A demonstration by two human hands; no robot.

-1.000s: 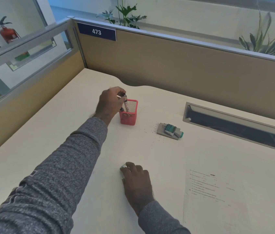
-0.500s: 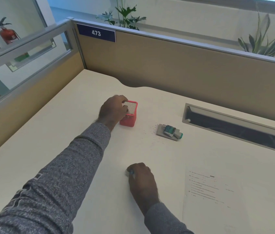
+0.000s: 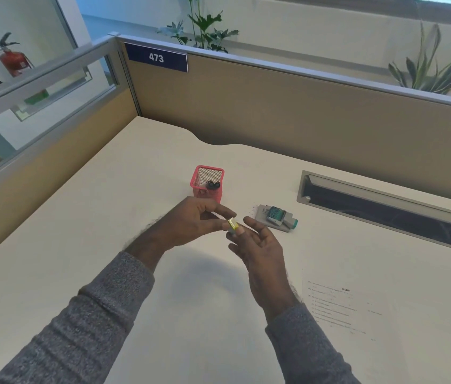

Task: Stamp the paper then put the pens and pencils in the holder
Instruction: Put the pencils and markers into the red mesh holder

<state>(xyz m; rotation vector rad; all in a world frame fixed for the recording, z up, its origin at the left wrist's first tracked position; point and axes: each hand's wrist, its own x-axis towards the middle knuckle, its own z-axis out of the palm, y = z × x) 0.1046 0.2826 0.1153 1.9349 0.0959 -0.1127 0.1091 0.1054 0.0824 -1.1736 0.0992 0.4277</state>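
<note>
A pink mesh holder (image 3: 201,176) stands upright mid-desk with two dark pen ends (image 3: 213,185) showing inside it. In front of it, above the desk, my left hand (image 3: 191,224) pinches a short yellow and grey pen (image 3: 232,225) between thumb and forefinger. My right hand (image 3: 264,256) is just right of it, fingers spread, thumb apart, with fingertips touching the pen's lower end. A teal stamp (image 3: 276,214) lies on a grey ink pad (image 3: 263,212) to the right. The printed paper (image 3: 371,309) lies at the near right.
A long recessed cable slot (image 3: 385,209) runs along the desk's right rear. Tan partition walls (image 3: 274,112) close the desk at the back and left. Plants stand behind the partition.
My left hand left the holder and came back toward me. My right hand rose off the desk with the small pen, and both hands met in front of the holder.
</note>
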